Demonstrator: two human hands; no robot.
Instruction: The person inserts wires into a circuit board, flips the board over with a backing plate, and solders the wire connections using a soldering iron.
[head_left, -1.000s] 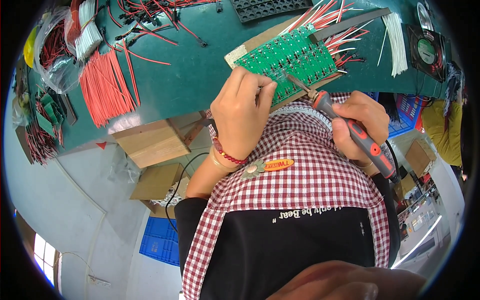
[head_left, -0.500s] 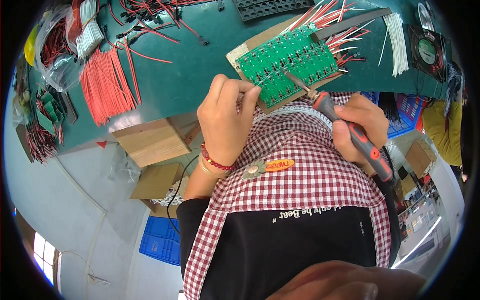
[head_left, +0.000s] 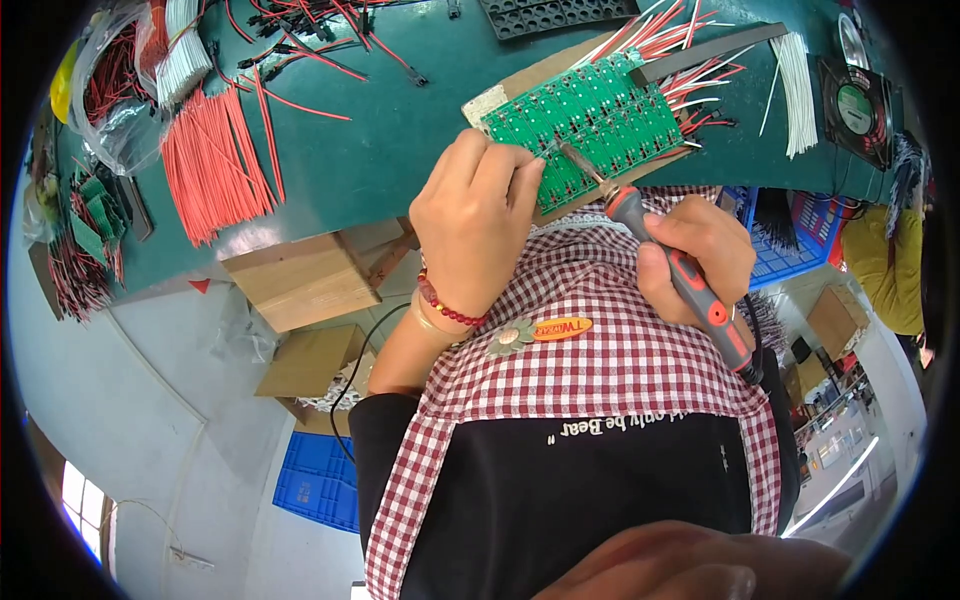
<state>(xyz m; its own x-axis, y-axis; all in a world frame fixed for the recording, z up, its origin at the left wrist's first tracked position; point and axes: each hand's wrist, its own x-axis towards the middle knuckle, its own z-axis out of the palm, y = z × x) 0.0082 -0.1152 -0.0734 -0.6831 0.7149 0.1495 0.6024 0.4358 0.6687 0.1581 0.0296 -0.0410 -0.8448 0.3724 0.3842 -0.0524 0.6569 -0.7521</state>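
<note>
A green circuit board panel [head_left: 624, 118] with rows of small parts lies on a brown board [head_left: 550, 76] at the table's near edge. My right hand [head_left: 705, 250] is wrapped round a red-and-grey soldering iron [head_left: 716, 312], its metal tip down at the panel's middle. My left hand [head_left: 472, 222] is at the panel's left part, thumb and forefinger pinched on a thin pale wire [head_left: 549, 150] that reaches toward the iron's tip. Its fingers hide most of that wire. Red and white wires [head_left: 690, 85] fan out from the panel's far side, with a dark bar [head_left: 712, 52] across them.
Red wires [head_left: 215, 165], white wires [head_left: 178, 55] and a clear plastic bag [head_left: 130, 140] lie at the left. A black perforated tray [head_left: 555, 14] stands at the far edge. More white wires [head_left: 795, 95] and a round black device [head_left: 857, 108] are at the right.
My left hand has shifted right and slightly up over the panel. The soldering iron and my right hand have moved a little left, and less of the thin wire shows.
</note>
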